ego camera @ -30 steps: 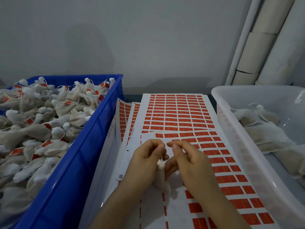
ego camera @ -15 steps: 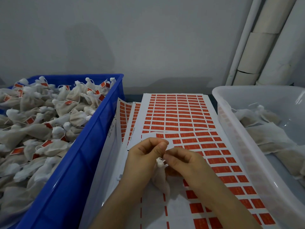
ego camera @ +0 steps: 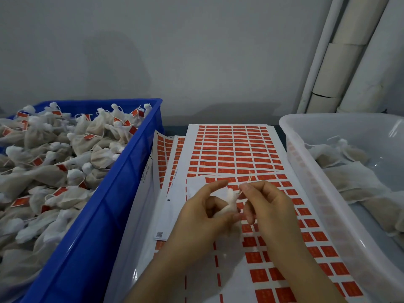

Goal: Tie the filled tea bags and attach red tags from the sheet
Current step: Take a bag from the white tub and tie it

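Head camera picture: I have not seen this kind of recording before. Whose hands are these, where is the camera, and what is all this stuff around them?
No machine here: a person works with bare hands, and the single camera sits on their head, looking forward and down. The left hand grips a small white tea bag by its body. The right hand pinches a thin string at the bag's gathered top. Under the hands lie sheets of red tags, with several tags already gone from the nearest sheet. The blue crate on the left is heaped with tied bags carrying red tags. The clear tub on the right holds flat bags that show no tags.
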Demonstrator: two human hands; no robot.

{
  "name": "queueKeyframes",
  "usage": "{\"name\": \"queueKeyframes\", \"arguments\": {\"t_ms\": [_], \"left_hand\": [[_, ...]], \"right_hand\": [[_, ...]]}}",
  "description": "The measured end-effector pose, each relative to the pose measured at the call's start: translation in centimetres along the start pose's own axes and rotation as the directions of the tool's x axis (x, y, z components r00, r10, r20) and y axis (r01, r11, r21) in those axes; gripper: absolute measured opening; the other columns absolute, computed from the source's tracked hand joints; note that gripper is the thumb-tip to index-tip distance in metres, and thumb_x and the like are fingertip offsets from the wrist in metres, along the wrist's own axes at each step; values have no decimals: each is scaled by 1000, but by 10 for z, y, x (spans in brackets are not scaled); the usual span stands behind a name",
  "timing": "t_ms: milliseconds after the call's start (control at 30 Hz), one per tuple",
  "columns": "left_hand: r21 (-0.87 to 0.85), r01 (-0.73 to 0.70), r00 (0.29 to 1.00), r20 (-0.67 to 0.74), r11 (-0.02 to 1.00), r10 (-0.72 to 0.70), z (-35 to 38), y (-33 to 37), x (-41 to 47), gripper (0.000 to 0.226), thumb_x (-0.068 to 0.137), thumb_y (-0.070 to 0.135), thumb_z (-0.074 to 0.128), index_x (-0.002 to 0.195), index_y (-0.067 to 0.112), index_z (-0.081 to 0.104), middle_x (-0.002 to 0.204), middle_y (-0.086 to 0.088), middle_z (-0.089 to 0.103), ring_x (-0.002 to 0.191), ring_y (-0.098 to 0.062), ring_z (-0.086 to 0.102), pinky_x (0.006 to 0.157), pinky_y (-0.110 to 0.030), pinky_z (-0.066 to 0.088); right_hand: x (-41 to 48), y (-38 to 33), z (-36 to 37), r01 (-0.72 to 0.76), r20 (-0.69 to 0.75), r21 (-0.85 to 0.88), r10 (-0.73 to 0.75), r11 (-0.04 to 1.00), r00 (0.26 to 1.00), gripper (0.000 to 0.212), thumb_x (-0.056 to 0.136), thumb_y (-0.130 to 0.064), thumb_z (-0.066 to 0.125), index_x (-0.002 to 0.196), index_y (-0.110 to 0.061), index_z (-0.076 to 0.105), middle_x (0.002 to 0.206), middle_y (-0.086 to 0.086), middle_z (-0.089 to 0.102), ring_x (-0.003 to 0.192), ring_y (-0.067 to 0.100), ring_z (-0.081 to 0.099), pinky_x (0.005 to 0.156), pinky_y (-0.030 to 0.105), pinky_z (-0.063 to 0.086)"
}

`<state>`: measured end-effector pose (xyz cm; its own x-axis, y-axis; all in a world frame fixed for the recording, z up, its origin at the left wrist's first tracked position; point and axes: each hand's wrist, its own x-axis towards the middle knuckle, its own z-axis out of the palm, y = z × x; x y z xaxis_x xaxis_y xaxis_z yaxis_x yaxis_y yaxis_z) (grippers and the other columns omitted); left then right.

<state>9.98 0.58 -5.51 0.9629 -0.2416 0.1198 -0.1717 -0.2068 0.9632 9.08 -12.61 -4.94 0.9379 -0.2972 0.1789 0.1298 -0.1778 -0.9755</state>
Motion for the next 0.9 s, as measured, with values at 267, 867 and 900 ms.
{"name": "queueKeyframes", "arguments": {"t_ms": [267, 867, 900], "left_hand": [[40, -7, 999, 53, 999, 5, 5, 5, -2, 39, 82, 21, 70, 102, 51, 54, 81, 19, 66, 83, -3, 67, 80, -16, 55], [-74, -64, 974, -222, 995, 46, 7, 4, -3, 10, 82, 17, 69, 74, 24, 68, 74, 9, 71, 76, -10, 68, 62, -11, 51], [-77, -63, 973, -228, 995, 44, 7, 4, -3, 11, 82, 15, 69, 74, 23, 68, 74, 8, 71, 75, -11, 68, 61, -11, 51]], "right_hand": [[5, -6, -12, -35, -159, 120, 54, 992, 986, 22, 91, -32, 51, 74, -21, 61, 54, -4, 61, 44, 10, 52, 50, 14, 49], [1, -11, 0, -247, 178, 407, 189, 879, 966, 35, 94, -16, 46, 67, -14, 67, 57, 8, 57, 42, 12, 48, 54, 22, 52], [1, -12, 0, -276, 197, 458, 207, 845, 958, 35, 95, -15, 45, 66, -12, 64, 60, 8, 58, 43, 12, 46, 57, 25, 52]]}}
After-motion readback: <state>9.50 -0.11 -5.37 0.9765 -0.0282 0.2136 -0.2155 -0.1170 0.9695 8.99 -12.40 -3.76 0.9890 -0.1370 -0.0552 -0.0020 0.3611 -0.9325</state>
